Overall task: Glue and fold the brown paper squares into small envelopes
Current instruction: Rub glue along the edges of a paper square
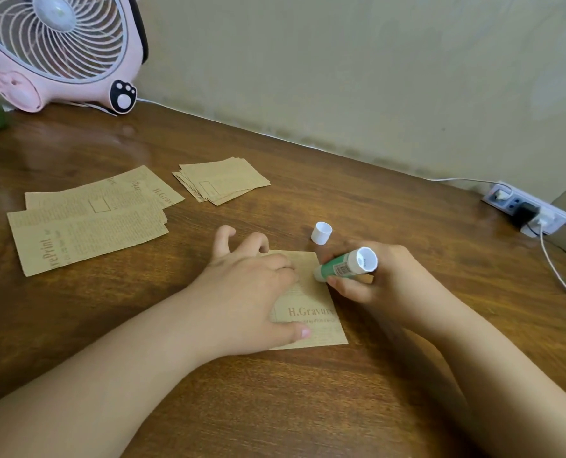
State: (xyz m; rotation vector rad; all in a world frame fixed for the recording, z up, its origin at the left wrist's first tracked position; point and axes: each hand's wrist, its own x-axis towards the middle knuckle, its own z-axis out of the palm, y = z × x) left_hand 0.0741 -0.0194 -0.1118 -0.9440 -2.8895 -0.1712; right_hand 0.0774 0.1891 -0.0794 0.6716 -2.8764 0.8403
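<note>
Wooden table [407, 226]: left hand [252, 292] presses flat on the paper square [311, 312]. Right hand [384, 282] grips the glue stick [344, 264], tip on that square. Cap [321, 232] just beyond it.

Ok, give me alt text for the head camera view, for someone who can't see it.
A person's right hand holds an uncapped green glue stick against a brown printed paper square that the left hand presses flat on a wooden table. The white cap stands just beyond, with two paper stacks and a pink fan farther back.
</note>
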